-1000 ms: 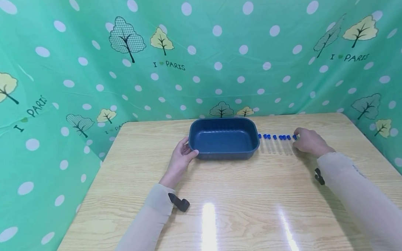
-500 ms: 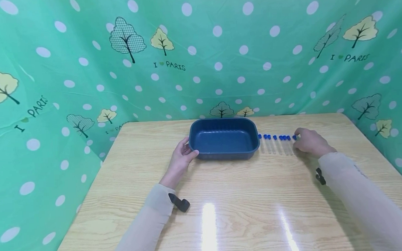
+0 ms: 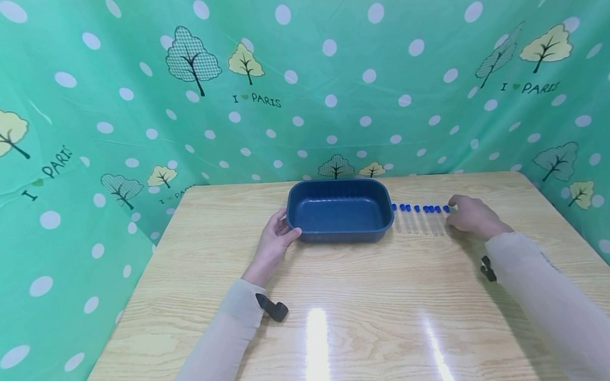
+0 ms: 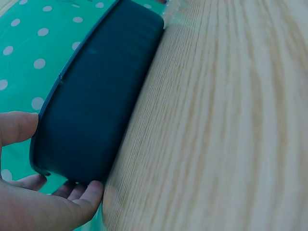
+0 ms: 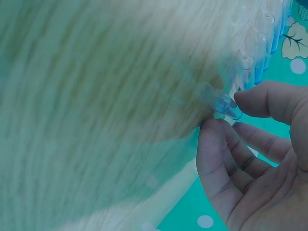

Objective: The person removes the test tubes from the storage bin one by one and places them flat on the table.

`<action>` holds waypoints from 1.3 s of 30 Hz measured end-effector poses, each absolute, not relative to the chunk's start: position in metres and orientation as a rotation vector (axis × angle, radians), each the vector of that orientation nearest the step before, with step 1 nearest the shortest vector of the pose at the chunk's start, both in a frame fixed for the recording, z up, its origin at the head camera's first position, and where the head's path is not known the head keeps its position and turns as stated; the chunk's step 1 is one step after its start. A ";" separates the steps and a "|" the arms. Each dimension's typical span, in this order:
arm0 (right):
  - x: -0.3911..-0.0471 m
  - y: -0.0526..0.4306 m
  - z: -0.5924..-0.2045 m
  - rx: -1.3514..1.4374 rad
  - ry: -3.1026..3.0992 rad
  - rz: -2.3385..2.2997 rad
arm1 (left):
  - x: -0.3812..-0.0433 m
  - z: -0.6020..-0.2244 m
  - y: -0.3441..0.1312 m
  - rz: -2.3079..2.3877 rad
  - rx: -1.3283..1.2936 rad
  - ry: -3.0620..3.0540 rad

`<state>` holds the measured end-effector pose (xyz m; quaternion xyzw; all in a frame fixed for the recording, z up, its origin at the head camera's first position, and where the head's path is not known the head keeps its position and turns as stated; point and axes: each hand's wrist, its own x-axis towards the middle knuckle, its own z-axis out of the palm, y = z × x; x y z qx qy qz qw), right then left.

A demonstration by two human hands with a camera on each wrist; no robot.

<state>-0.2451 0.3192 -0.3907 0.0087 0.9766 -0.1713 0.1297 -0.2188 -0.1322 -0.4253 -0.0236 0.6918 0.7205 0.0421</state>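
In the head view a dark blue rectangular tub (image 3: 340, 211) stands at the back of the wooden table. My left hand (image 3: 277, 232) holds its left end, thumb at the rim; the left wrist view shows the other fingers (image 4: 91, 195) curled against the lower side. To the tub's right lies a row of several clear tubes (image 3: 421, 224) with blue caps (image 3: 429, 208). My right hand (image 3: 472, 215) is at the row's right end. Between its parted thumb and fingertips, the right wrist view shows the end tube (image 5: 225, 107) lying with a gap around it.
The wooden table (image 3: 328, 279) extends in front of the tub and tubes. A green dotted curtain (image 3: 332, 100) with printed trees hangs behind and along the sides. Black straps with small mounts sit at both sleeves, the left mount (image 3: 272, 307) above the table.
My right hand has drifted slightly right, away from the end tube, whose blue cap shows a little more clearly. The left hand and the tub have stayed put.
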 end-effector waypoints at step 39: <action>-0.220 0.281 -0.353 -0.149 2.873 -0.561 | -0.219 -0.425 -0.131 2.263 -0.037 2.069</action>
